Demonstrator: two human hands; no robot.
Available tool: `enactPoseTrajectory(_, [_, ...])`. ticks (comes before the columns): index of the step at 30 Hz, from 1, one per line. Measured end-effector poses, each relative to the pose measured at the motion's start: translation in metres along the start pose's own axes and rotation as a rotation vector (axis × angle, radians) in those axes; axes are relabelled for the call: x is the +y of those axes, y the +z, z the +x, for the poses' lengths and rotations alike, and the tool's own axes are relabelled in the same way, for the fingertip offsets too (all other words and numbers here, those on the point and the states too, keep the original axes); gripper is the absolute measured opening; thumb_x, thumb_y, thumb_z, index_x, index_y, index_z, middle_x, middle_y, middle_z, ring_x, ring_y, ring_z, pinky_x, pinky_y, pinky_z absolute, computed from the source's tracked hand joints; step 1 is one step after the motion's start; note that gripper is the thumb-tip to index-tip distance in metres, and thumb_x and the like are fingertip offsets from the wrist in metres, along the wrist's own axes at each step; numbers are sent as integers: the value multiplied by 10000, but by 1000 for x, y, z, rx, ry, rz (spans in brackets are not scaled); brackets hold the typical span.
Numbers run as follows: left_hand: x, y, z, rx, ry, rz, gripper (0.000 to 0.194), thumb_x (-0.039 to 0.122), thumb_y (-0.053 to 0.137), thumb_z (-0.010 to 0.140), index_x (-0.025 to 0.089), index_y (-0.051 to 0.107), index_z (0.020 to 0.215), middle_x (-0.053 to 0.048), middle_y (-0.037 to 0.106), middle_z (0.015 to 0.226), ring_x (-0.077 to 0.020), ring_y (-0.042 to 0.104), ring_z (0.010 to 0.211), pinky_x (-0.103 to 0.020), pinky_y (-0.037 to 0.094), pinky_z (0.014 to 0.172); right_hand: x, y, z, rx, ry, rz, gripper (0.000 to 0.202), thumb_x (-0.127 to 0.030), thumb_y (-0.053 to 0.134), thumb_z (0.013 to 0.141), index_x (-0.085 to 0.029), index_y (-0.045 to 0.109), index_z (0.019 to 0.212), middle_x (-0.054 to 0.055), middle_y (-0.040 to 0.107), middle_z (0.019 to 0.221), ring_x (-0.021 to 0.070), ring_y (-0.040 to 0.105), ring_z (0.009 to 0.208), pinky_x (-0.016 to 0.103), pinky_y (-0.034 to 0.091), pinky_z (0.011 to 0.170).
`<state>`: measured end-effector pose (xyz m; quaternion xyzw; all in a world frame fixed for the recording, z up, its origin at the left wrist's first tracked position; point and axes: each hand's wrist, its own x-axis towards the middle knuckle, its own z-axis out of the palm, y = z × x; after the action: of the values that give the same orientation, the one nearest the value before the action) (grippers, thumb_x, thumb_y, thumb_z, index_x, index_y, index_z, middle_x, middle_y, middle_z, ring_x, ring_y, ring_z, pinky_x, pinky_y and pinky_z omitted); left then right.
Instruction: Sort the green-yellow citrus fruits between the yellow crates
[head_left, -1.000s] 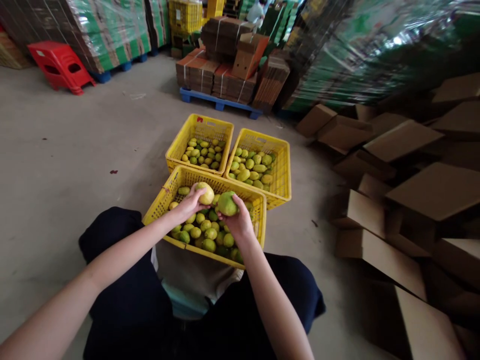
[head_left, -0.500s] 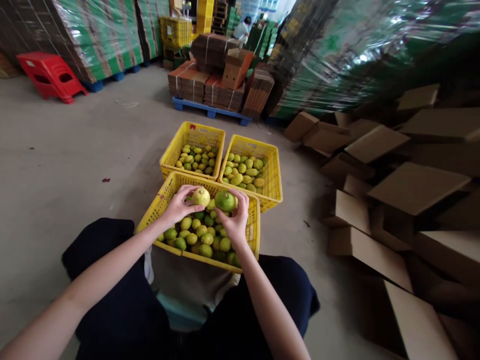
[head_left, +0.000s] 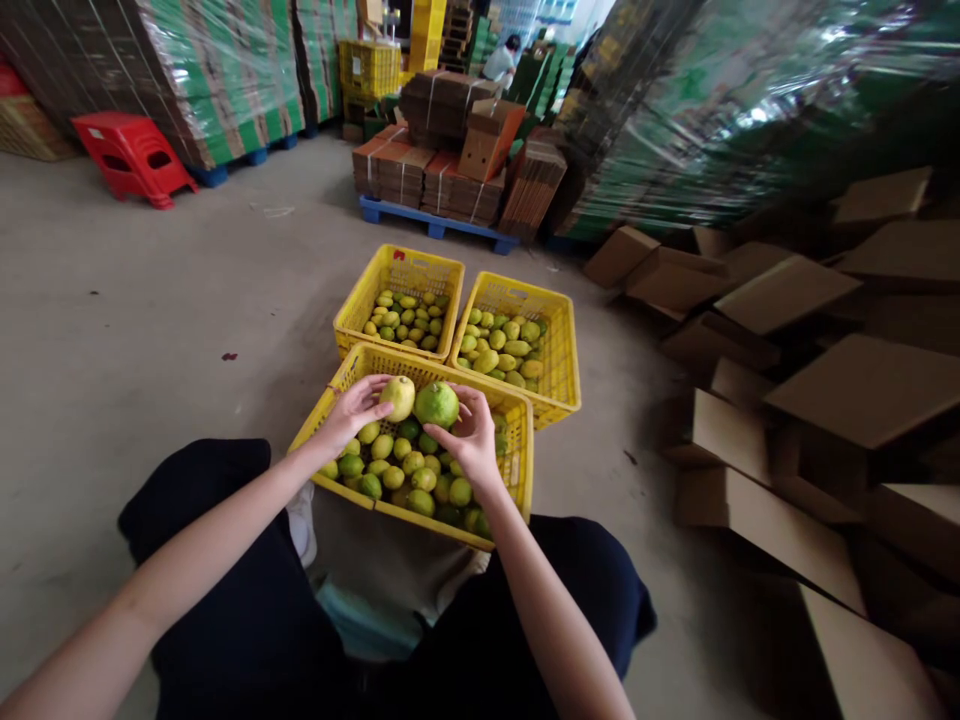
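Above the near yellow crate [head_left: 341, 490], my left hand [head_left: 358, 405] grips a pale yellow lemon [head_left: 398, 397] by its left side. My right hand [head_left: 471, 432] has its fingers round a larger green lemon [head_left: 436, 405], just right of the yellow one. The two fruits are side by side with a very small gap. Many yellow and green lemons [head_left: 421, 479] lie in the near crate under my hands. Behind it stand a left crate [head_left: 360, 290] and a right crate [head_left: 564, 350], both holding more lemons.
My knees flank the near crate. Many cardboard boxes [head_left: 862, 390] are heaped on the right. Flat cartons sit on a blue pallet [head_left: 435, 222] ahead. A red stool [head_left: 135, 155] stands at the far left, by wrapped stacks. A person [head_left: 501, 62] is far back.
The green lemon in my right hand has come nearer to the yellow one and is turned differently. The surroundings have shifted slightly rightward in view.
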<state>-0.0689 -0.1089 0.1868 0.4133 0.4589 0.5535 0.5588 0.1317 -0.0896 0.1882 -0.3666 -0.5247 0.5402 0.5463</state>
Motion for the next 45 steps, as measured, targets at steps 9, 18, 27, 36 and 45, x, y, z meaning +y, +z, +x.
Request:
enactPoseTrajectory(9, [4,11,5,53,-332,-335,301,274,716,806,148,692,1078,-120,715,1153,-269,632,1168,-389,533,984,1,2,7,65,329,211,473,-311,719,611,-238,670,1075,32,714,1030,260,636,964,369,521,817])
enactPoseTrajectory(18, [-11,36,3,18,-370,-381,465,144,831,673,209,549,1037,-44,680,1072,-200,657,1082,-357,508,1013,2,0,-2,72,285,-107,548,-326,823,581,-249,562,1057,-11,653,978,195,596,911,313,497,832])
enactPoseTrajectory(27, [-17,42,12,-27,-341,-349,338,334,806,692,184,596,911,-43,717,958,-206,682,911,-320,551,781,-4,3,-2,59,412,163,443,-351,818,574,-240,536,898,-49,618,755,143,585,639,258,498,562])
enactPoseTrajectory(36, [0,53,25,37,-588,-554,405,459,451,967,123,670,1022,-43,686,697,-122,610,525,-224,521,487,-11,2,8,167,541,538,282,-367,690,627,-214,617,853,18,691,765,220,672,780,333,569,700])
enactPoseTrajectory(45, [13,46,35,-83,-338,-463,522,568,504,910,288,504,1350,-49,708,1033,-152,707,679,-280,587,619,-24,-21,12,134,581,674,458,-449,610,711,-224,593,1110,83,736,1016,178,618,609,291,486,518])
